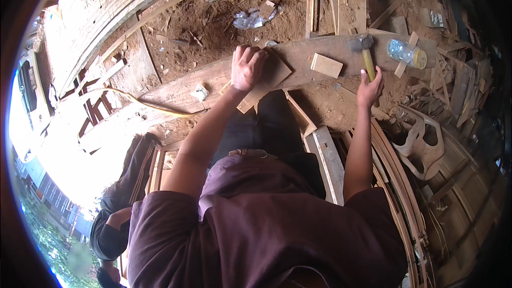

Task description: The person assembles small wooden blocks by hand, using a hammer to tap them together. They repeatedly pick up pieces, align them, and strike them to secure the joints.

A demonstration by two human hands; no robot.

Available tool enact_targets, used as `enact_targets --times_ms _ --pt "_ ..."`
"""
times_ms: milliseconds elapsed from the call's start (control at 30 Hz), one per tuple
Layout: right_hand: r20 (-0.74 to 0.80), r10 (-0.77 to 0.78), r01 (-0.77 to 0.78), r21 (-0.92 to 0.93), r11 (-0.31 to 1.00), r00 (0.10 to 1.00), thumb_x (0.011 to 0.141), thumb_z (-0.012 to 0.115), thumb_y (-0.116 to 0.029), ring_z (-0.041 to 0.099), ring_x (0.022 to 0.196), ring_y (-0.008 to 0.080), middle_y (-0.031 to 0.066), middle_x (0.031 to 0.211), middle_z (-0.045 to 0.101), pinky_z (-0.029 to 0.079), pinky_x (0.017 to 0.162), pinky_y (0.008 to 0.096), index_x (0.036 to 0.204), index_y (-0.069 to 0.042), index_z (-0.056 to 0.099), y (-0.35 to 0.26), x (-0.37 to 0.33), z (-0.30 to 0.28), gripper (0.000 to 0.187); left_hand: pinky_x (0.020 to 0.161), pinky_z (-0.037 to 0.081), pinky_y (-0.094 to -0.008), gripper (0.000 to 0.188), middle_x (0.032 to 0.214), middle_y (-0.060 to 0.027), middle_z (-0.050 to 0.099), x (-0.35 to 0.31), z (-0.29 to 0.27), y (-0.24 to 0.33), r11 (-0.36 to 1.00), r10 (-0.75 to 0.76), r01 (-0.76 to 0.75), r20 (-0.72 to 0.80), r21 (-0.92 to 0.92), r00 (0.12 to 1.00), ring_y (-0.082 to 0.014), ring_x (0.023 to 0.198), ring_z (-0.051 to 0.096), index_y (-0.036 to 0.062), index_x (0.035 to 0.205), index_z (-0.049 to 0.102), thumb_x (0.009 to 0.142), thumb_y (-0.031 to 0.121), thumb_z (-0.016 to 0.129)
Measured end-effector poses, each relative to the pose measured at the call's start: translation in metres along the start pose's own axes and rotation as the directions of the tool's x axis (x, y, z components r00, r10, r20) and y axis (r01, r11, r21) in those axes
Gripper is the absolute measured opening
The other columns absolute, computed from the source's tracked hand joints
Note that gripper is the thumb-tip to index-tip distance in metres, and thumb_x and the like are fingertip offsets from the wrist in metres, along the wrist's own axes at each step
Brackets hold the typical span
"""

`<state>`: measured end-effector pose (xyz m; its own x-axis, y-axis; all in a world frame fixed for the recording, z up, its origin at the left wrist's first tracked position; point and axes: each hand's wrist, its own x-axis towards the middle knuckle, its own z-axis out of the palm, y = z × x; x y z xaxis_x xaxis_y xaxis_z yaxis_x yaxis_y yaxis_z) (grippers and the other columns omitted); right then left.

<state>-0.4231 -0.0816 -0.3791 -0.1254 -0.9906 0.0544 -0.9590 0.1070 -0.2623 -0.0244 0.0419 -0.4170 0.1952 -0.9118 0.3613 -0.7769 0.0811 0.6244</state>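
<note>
My left hand (pixel 249 68) is closed, its fingers curled over the edge of a flat wooden piece (pixel 276 72) that lies aslant on a long plank (pixel 298 53). Other narrow wood strips stick out under that wrist. To the right, my right hand (pixel 370 89) is around the yellow handle of a hammer (pixel 367 60), with thumb and index finger on either side of it. The hammer's dark head rests on the plank, pointing away from me. Between the hands lies a small wooden block (pixel 326 65). My palm hides part of the handle.
A clear jar with a yellow lid (pixel 418 57) lies on the plank's right end. Crumpled plastic (pixel 253 20) and sawdust cover the ground beyond. Wood scraps and a pale carved frame (pixel 424 144) are at right. Another person (pixel 114 224) sits at lower left.
</note>
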Motion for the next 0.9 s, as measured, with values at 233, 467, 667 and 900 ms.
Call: enact_targets --times_ms 233,467,667,900 --pt "0.192 -0.071 0.083 -0.056 0.995 0.979 0.106 0.065 -0.04 0.065 0.118 0.0472 0.0269 0.129 0.068 0.052 0.1 0.0523 0.143 -0.007 0.057 0.012 0.009 -0.011 0.051 0.087 0.053 -0.0457 0.023 0.109 -0.0078 0.069 -0.01 0.003 0.005 0.997 -0.074 0.074 -0.034 -0.001 0.997 -0.0327 0.105 0.063 0.0111 0.108 0.073 0.086 0.007 0.078" --pt "0.527 0.141 -0.437 0.494 0.752 0.838 0.106 0.069 -0.032 0.062 0.058 0.0154 0.0045 0.079 0.065 0.047 0.049 0.0328 0.117 -0.004 0.064 -0.051 -0.035 -0.066 0.031 0.089 0.053 -0.0452 0.02 0.11 -0.0083 0.07 -0.001 -0.002 0.001 1.0 0.002 -0.002 0.005 0.011 1.0 -0.0323 0.109 0.064 0.0088 0.103 0.073 0.084 0.007 0.08" --pt "0.631 -0.032 -0.422 0.555 0.717 0.775 0.101 0.077 -0.018 0.052 0.053 0.0052 -0.003 0.069 0.057 0.039 0.047 0.0251 0.104 -0.006 0.063 -0.099 -0.096 -0.084 0.018 0.088 0.055 -0.0438 0.024 0.108 -0.0105 0.069 0.0 0.004 0.004 0.996 -0.036 0.031 -0.052 -0.085 0.998 -0.0326 0.104 0.065 0.006 0.104 0.075 0.081 0.001 0.081" --pt "0.57 -0.293 0.005 0.452 0.892 0.768 0.098 0.08 -0.021 0.062 0.067 0.0256 0.0166 0.078 0.067 0.052 0.066 0.0406 0.101 0.001 0.063 -0.135 -0.126 -0.049 0.029 0.086 0.057 -0.0429 0.024 0.108 -0.0125 0.068 -0.006 0.005 0.002 0.983 -0.083 0.077 -0.031 -0.165 0.996 -0.0351 0.103 0.063 0.0057 0.108 0.078 0.084 0.002 0.079"
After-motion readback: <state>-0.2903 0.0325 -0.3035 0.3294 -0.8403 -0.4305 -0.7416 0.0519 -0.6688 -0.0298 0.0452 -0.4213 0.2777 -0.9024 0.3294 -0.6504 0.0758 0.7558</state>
